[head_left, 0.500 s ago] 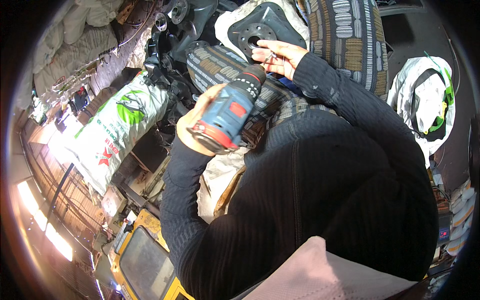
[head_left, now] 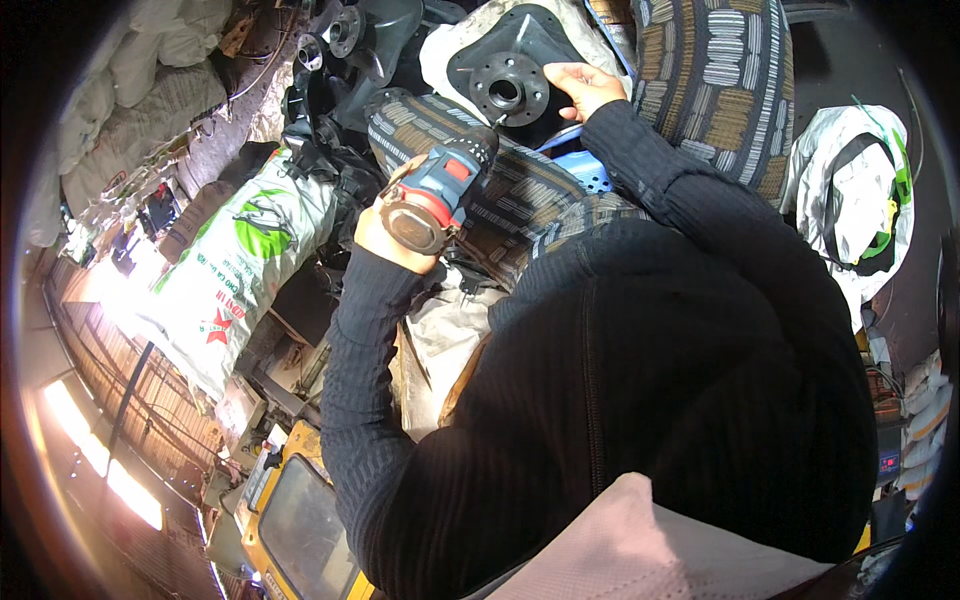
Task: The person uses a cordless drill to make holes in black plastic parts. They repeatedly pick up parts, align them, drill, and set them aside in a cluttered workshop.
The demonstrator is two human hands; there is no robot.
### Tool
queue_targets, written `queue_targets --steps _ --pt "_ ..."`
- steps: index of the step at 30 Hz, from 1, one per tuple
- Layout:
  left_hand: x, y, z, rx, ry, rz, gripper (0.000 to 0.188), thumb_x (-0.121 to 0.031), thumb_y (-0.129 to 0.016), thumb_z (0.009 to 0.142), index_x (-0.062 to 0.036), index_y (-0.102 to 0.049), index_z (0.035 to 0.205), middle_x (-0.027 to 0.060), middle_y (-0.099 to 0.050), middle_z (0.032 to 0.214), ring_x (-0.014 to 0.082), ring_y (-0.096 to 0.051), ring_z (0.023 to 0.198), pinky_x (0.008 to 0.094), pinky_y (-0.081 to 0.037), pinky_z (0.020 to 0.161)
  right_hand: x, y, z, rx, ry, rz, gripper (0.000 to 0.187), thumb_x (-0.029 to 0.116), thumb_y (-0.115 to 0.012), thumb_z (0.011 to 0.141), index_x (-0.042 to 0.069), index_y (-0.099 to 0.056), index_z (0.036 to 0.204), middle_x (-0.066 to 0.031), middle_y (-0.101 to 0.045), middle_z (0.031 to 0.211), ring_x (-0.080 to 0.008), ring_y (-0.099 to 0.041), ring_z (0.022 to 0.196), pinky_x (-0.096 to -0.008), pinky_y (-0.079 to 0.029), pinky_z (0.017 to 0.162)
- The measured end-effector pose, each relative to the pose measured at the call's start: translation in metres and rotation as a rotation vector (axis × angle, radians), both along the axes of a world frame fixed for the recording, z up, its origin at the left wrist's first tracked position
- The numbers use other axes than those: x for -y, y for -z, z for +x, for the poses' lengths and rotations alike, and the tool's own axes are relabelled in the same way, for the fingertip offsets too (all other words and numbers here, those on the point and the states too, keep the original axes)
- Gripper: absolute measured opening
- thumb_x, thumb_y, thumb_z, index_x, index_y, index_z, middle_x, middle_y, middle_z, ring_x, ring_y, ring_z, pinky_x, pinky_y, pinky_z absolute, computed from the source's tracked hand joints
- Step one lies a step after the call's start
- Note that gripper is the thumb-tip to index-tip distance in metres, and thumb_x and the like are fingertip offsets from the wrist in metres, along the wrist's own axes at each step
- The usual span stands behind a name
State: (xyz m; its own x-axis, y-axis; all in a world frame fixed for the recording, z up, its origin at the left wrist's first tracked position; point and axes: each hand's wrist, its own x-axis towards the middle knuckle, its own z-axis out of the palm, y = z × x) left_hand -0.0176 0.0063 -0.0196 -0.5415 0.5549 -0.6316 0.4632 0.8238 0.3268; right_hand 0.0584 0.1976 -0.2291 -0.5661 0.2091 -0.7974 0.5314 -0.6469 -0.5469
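Observation:
My left hand (head_left: 385, 235) is wrapped round a blue and red cordless drill (head_left: 450, 185) with a black chuck. Its thin bit points up at the lower edge of a round black flange (head_left: 483, 88); whether the tip touches is hard to tell. The flange has a central bore with small holes around it, and is part of a larger black piece (head_left: 530, 45) lying on white sacking. Just right of the flange, over that piece, my right hand (head_left: 592, 90) has its fingers bent. Anything held in them is too small to make out.
Patterned cushions (head_left: 715, 90) lie under and beside the work. More black flanged parts (head_left: 375, 40) are piled at the far left, near a printed white sack (head_left: 235, 270). A white bag (head_left: 850, 200) is on the right; a yellow-framed machine (head_left: 305, 510) stands lower left.
My right hand has moved away from the drill's front end, up and to the right, uncovering the flange. The drill has shifted slightly left and turned, and its bit now shows.

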Motion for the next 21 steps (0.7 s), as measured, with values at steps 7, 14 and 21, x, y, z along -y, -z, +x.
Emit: queue_targets --steps 7,14,21 --pt "-0.001 0.013 -0.016 0.324 -0.341 0.007 0.045 -0.018 -0.053 0.079 -0.0043 -0.043 0.121 0.0116 -0.053 0.118 0.0238 -0.053 0.107 0.0321 -0.04 0.095 0.003 0.005 -0.009 0.067 -0.184 0.049 0.037 0.041 -0.071 0.074 0.009 -0.065 0.09 0.0031 -0.062 0.083 -0.0046 -0.054 0.071 -0.0184 -0.044 0.057" --pt "-0.007 0.014 -0.018 0.02 -0.003 0.042 0.071 -0.028 -0.079 0.061 -0.0078 -0.044 0.119 0.0095 -0.064 0.095 0.0237 -0.065 0.079 0.0289 -0.052 0.069 0.007 0.007 -0.009 -0.014 -0.129 0.066 0.029 0.031 -0.072 0.076 0.003 -0.065 0.079 0.0017 -0.061 0.075 -0.0052 -0.052 0.069 -0.02 -0.042 0.063" --pt "-0.004 0.031 -0.022 0.176 -0.099 0.081 0.062 -0.03 -0.076 0.063 -0.0101 -0.047 0.114 0.0067 -0.063 0.091 0.0205 -0.065 0.07 0.0289 -0.053 0.062 0.008 0.001 -0.009 -0.056 -0.096 0.07 0.029 0.029 -0.073 0.075 0.001 -0.064 0.078 0.002 -0.06 0.072 -0.0052 -0.051 0.066 -0.0199 -0.041 0.063"
